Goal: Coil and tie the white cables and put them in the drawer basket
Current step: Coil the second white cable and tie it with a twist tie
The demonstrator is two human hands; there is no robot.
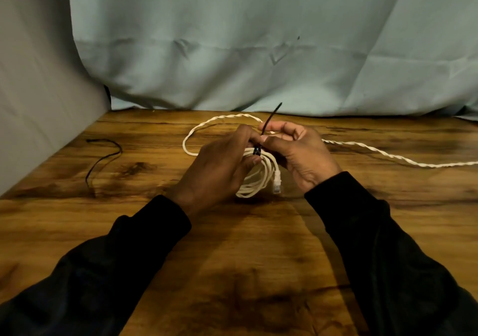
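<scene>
coiled cable: a smooth white cable is wound into a compact bundle, held between both hands just above the wooden table; its clear connector hangs at the right side of the bundle.
black tie: a black tie is wrapped round the top of the coil, its free tail sticking up and away past the right fingers.
left hand: the left hand grips the coil, fingers curled over the top and thumb pressing just under the wrap.
right hand: the right hand pinches the tie close to the wrap, fingers curled round its tail.
progress – done: coiling of this cable looks complete; the tie is round it.
progress – in hand: judged to be the tightening of the tie; whether it is fully cinched cannot be told, as the fingers hide the fastening.
progress – left: a twisted white cable lies uncoiled on the table behind the hands, looping left and running off to the right – it is not yet coiled or tied.
spare tie: a thin black strand lies well apart on the left of the table, probably for the second cable.
drawer basket: not in view; no cable has been stowed as far as the picture shows.
</scene>
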